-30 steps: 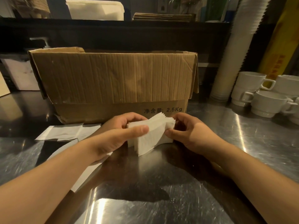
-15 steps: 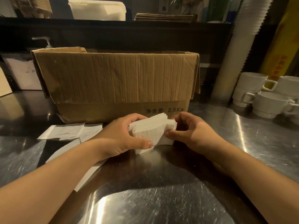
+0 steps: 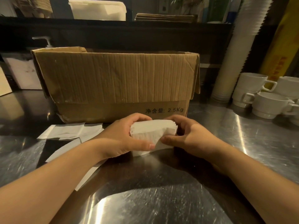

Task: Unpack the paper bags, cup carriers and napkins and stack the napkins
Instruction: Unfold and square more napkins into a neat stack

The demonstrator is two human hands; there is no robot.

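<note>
At the centre of the frame, the left hand [image 3: 123,139] and the right hand [image 3: 189,136] each grasp an end of a bundle of napkins [image 3: 152,135] standing on the steel counter [image 3: 161,199], just in front of the cardboard box [image 3: 113,81]. The step looks like squaring the bundle into a stack. Next, it likely needs its fanned edges tapped level before being set down.
</note>
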